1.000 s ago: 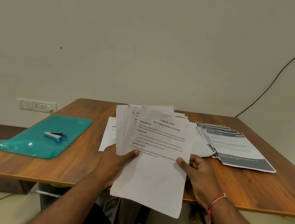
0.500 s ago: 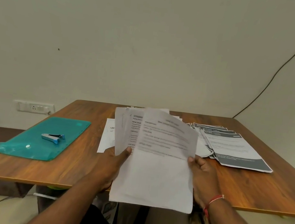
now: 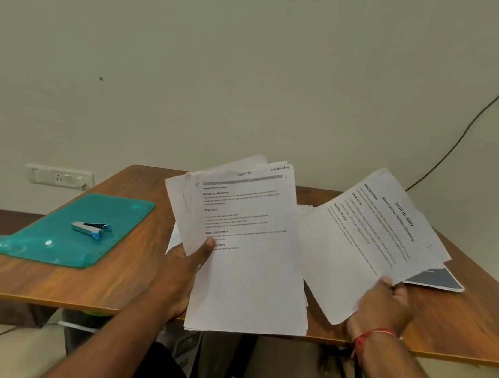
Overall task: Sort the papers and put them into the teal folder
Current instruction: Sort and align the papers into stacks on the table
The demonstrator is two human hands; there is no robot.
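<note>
Mid-sort: left hand (image 3: 188, 263) grips the fanned stack (image 3: 248, 267), right hand (image 3: 384, 306) pinches one sheet (image 3: 370, 244) above the dark-banded pile (image 3: 438, 278), probably to be laid there next, with the teal folder (image 3: 56, 240) lying on the counter's (image 3: 42, 279) left.

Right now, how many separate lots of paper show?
3: a fanned stack held up at centre, one printed sheet held up right, a dark-bannered pile on the table beneath it. More may hide behind them.
</note>
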